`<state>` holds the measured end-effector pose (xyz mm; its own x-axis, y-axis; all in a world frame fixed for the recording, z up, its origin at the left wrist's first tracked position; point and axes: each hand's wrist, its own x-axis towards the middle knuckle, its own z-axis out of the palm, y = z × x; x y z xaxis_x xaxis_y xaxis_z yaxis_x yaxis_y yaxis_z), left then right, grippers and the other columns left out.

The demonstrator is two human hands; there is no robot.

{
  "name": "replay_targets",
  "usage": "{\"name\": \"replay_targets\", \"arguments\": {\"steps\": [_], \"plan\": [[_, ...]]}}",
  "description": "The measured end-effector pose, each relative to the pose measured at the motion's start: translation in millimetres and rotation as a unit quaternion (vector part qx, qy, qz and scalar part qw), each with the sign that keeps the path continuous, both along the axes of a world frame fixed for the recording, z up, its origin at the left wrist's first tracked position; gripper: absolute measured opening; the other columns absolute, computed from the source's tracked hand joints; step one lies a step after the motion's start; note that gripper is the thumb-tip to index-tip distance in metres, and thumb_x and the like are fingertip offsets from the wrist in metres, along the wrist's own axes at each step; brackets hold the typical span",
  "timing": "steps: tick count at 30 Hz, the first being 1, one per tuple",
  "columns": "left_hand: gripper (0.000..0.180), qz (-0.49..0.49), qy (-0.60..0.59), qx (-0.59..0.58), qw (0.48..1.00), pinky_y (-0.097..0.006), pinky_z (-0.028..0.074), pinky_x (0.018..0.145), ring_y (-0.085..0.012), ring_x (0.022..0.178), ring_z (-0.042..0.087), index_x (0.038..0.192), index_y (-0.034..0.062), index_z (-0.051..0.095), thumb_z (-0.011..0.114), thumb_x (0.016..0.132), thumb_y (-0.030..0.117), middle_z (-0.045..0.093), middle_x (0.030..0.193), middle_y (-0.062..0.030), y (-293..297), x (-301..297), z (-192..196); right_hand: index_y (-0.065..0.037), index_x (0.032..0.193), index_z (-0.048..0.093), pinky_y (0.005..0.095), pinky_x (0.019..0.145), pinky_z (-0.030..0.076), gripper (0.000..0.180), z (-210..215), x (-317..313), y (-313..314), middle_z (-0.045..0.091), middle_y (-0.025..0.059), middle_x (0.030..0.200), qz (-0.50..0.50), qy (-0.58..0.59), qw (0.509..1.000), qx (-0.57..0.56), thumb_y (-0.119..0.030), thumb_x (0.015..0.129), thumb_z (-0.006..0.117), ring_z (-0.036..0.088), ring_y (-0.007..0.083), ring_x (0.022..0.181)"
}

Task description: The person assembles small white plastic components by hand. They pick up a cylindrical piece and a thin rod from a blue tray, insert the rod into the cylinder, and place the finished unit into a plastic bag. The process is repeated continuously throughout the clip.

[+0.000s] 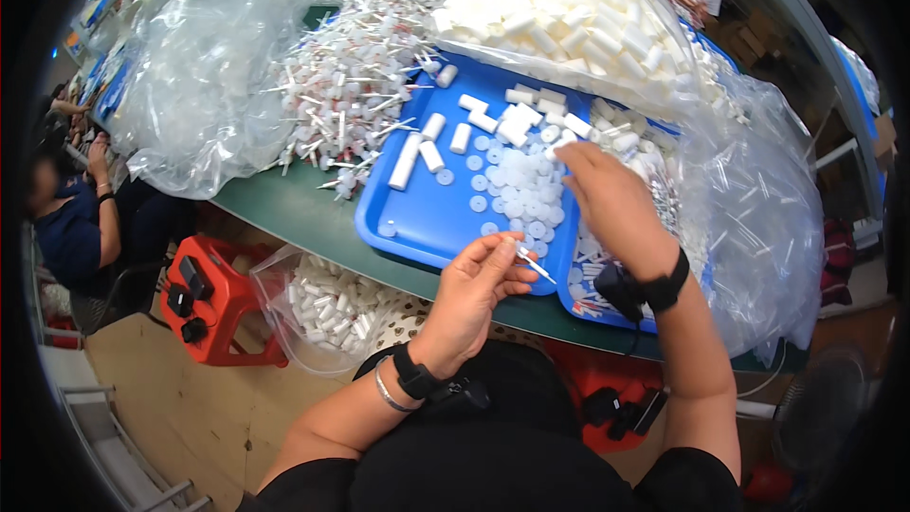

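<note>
My left hand (479,283) is in front of the blue tray (408,228), its thumb and fingers pinched on a thin white plastic stem (537,265) that points down to the right. Over the right part of that tray, my right hand (611,197) has its fingers drawn together at a short white cylinder (559,145), which it seems to grip; the fingertips are partly hidden. Below its fingers lies a heap of translucent round discs (517,188). Several more white cylinders (517,121) lie loose in the tray, some upright and some on their sides.
A pile of stemmed white parts (355,76) lies left of the tray, beside a clear plastic bag (204,85). Behind is a big bag of white cylinders (569,14). A second blue tray (578,299) adjoins on the right. Red stools (213,299) and other people are nearby.
</note>
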<state>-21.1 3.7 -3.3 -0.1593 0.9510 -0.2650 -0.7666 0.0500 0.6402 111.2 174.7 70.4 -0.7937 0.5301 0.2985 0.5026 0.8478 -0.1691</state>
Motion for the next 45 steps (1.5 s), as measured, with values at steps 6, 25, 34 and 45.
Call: {"name": "replay_targets", "arguments": {"steps": [6, 25, 34, 45], "plan": [[0.039, -0.029, -0.005, -0.003, 1.000, -0.026, 0.055, 0.080, -0.0147, 0.092, 0.069, 0.129, 0.0012, 0.056, 0.056, 0.104, 0.031, 0.068, 0.110, -0.0101, 5.1, -0.4, -3.6, 0.000, 0.107, 0.059, 0.0471, 0.080, 0.051, 0.024, -46.3, -4.8, 49.6, 0.061, 0.0182, 0.104, -0.023, -0.097, 0.988, 0.114, -0.001, 0.084, 0.059, 0.061, 0.0398, 0.093], [0.033, -0.015, 0.039, 0.080, 0.996, -0.021, 0.047, 0.073, -0.0031, 0.086, 0.053, 0.126, 0.0083, 0.059, 0.057, 0.104, 0.033, 0.060, 0.104, 0.0046, 3.5, 11.8, -3.7, -0.001, 0.086, 0.053, 0.0250, 0.060, 0.044, 0.021, -16.4, 29.3, -86.8, 0.056, 0.0049, 0.084, -0.014, 0.142, 0.961, -0.238, 0.010, 0.079, 0.070, 0.055, 0.0098, 0.068], [0.024, 0.027, 0.246, 0.151, 0.957, -0.026, 0.056, 0.082, -0.0126, 0.095, 0.064, 0.121, -0.0006, 0.064, 0.051, 0.104, 0.011, 0.057, 0.114, -0.0080, -1.0, 15.4, 6.2, 0.002, 0.108, 0.052, 0.0268, 0.068, 0.059, 0.015, 4.3, 46.5, -99.7, 0.066, 0.0145, 0.096, -0.114, 0.273, 0.778, -0.554, -0.001, 0.095, 0.060, 0.069, 0.0163, 0.074], [0.042, -0.105, 0.142, 0.042, 0.983, -0.025, 0.052, 0.085, -0.0092, 0.096, 0.064, 0.136, -0.0026, 0.053, 0.065, 0.096, 0.002, 0.068, 0.110, -0.0075, -0.8, 29.6, 16.0, 0.000, 0.105, 0.061, 0.0325, 0.070, 0.056, 0.012, 12.2, 98.8, -83.5, 0.071, 0.0140, 0.092, -0.090, 0.132, 0.904, -0.396, -0.009, 0.098, 0.062, 0.071, 0.0233, 0.079]]}}
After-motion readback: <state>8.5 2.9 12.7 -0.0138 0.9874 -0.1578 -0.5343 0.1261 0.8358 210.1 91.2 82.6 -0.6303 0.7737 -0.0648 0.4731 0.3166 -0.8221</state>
